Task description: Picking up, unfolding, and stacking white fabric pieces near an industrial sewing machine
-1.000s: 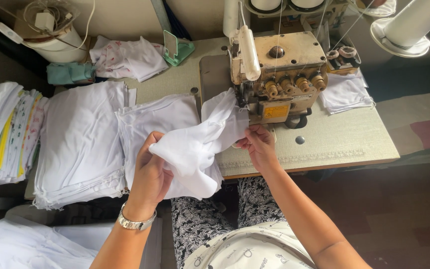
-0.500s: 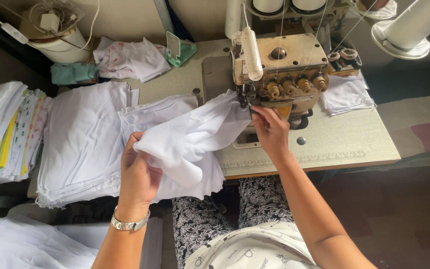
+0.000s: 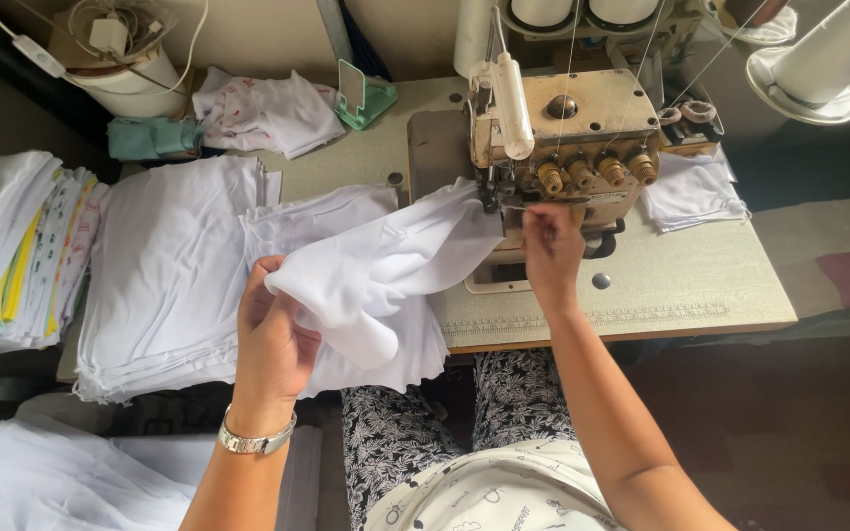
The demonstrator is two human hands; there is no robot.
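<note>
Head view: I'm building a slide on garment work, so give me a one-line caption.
Left hand gathers white fabric while right hand reaches to the overlock sewing machine.

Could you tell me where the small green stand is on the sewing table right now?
In the head view the green stand sits at the table's far edge, left of the sewing machine and right of a crumpled printed cloth.

There is 1 view, from a camera on the person's head, looking steeply down and forward from close above the lap. The left hand (image 3: 273,344) sits low and left of centre, the right hand (image 3: 551,251) higher, just right of centre. Beyond the right hand the sewing machine (image 3: 563,138) fills the upper middle; left of the left hand the frame reaches stacked white cloth (image 3: 164,275). With only 1 view, nothing is shared.
</note>
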